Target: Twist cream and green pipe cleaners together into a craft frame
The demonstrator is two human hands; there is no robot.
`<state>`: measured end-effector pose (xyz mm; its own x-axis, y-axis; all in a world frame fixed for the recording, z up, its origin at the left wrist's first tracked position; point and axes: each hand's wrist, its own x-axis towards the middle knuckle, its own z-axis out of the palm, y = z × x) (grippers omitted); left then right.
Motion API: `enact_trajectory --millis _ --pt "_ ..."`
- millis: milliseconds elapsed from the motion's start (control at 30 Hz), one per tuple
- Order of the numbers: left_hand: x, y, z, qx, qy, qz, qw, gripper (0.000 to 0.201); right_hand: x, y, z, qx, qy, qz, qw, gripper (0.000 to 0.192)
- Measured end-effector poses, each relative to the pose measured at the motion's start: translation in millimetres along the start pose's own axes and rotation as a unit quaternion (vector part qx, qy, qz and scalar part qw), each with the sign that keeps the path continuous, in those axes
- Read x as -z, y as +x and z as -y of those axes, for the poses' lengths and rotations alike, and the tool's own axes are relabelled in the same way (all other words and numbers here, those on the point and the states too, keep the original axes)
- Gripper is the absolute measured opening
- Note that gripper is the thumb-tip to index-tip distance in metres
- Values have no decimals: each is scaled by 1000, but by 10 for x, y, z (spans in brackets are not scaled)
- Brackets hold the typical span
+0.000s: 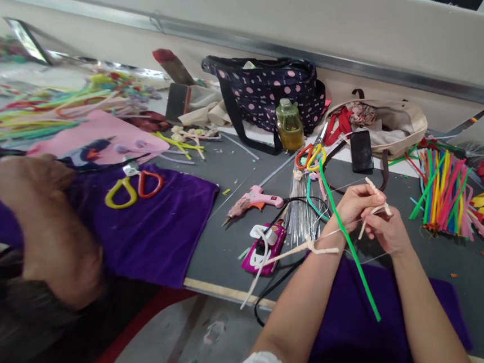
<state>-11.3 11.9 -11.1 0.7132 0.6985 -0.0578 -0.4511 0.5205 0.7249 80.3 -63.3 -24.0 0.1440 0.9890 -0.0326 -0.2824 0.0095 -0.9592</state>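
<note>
My left hand point(352, 204) and my right hand point(385, 231) meet over the table, fingers pinched round a pale cream pipe cleaner point(372, 187). Its twisted end sticks up above my fingertips, and another bit points down below them. A long green pipe cleaner point(353, 251) slants in front of my left wrist. Another cream pipe cleaner point(302, 248), bent near its middle, shows at my left forearm. Thin glue-like threads stretch about both hands. A purple cloth point(354, 307) is under my forearms.
Left of my hands are a pink glue gun point(252, 201), a magenta power strip point(264, 253) and scissors point(311, 155). Colourful pipe cleaners point(446, 192) lie right. A phone point(361, 151), a bottle point(289, 125) and a dotted bag point(268, 94) stand behind. Another person's arm point(51, 232) is far left.
</note>
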Motion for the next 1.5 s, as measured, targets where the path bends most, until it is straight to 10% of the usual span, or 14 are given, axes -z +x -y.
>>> enact_trajectory --millis 467,733,1233,1500 --pt "-90 -58 -68 -44 -21 -7 999 33 -96 -19 18 -2 42 -8 999 25" --pt "-156 -71 -36 -27 -2 -31 999 35 -88 -5 -125 98 -117 -153 976 15" --pt "-105 -72 -14 31 -64 -25 997 37 -119 -25 23 36 -16 -15 999 19" --pt "-139 -37 8 -4 -64 -37 997 35 -116 3 -98 95 -121 -131 979 18"
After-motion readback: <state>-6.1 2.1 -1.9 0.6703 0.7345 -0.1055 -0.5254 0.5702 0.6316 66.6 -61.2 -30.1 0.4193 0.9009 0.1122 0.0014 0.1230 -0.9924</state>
